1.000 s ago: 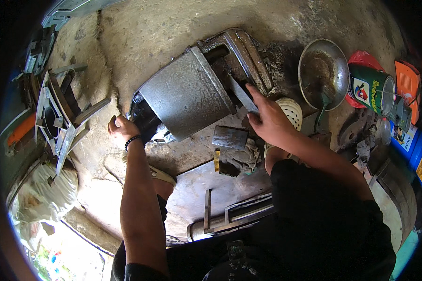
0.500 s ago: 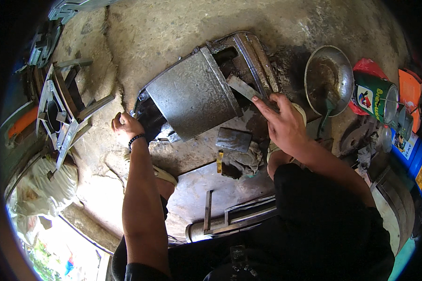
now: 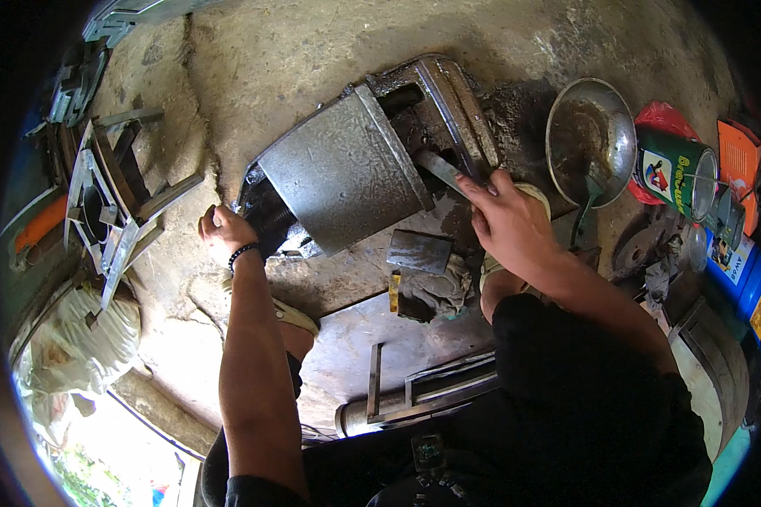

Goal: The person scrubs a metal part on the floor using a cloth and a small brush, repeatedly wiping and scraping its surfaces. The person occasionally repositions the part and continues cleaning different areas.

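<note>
A greasy grey metal machine part [image 3: 347,173] with a broad flat plate and a dark frame lies on the floor in front of me. My right hand [image 3: 516,218] grips a flat metal bar [image 3: 440,171], index finger stretched along it. The bar's far end sits at the dark opening beside the plate's right edge. At the part's left end, my left hand [image 3: 227,233] is closed with curled fingers; what it holds, if anything, is hidden. Between my feet a small dark metal block [image 3: 420,252] lies by a dirty grey rag [image 3: 448,286].
To the right stand a metal bowl [image 3: 566,144] with a brush [image 3: 594,188] in it, a green can [image 3: 676,173] and a blue container [image 3: 742,275]. Welded metal frames [image 3: 114,215] are on the left, above a white sack [image 3: 84,338]. A metal cylinder [image 3: 431,401] lies close to me.
The bar's far end has shifted slightly toward me and into the opening, and my right hand has moved a little with it. My left hand stays at the part's left end.
</note>
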### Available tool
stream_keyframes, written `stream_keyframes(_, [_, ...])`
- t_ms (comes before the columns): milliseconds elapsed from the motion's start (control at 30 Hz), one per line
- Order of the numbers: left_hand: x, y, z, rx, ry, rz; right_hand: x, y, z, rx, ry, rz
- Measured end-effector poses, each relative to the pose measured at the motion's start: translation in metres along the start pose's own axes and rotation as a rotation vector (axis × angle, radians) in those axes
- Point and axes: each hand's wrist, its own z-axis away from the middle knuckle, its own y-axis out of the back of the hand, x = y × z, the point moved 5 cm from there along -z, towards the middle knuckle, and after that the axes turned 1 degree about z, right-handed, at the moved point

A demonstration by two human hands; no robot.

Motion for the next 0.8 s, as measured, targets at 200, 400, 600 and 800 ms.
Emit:
stream_keyframes(200, [-0.005,-0.005,-0.007,0.019,-0.058,0.032,-0.007,-0.014,-0.002,-0.124,0.037,-0.079])
stream_keyframes(400, [-0.002,-0.002,-0.006,-0.016,-0.013,0.002,-0.009,-0.025,-0.012,-0.109,-0.024,-0.185])
stream_keyframes(600, [0.0,-0.002,-0.008,-0.016,-0.02,0.003,-0.012,-0.026,-0.023,-0.027,0.009,-0.259])
stream_keyframes(800, [-0.008,-0.007,-0.011,0.026,-0.023,0.038,-0.014,-0.025,-0.027,0.007,0.016,-0.31])
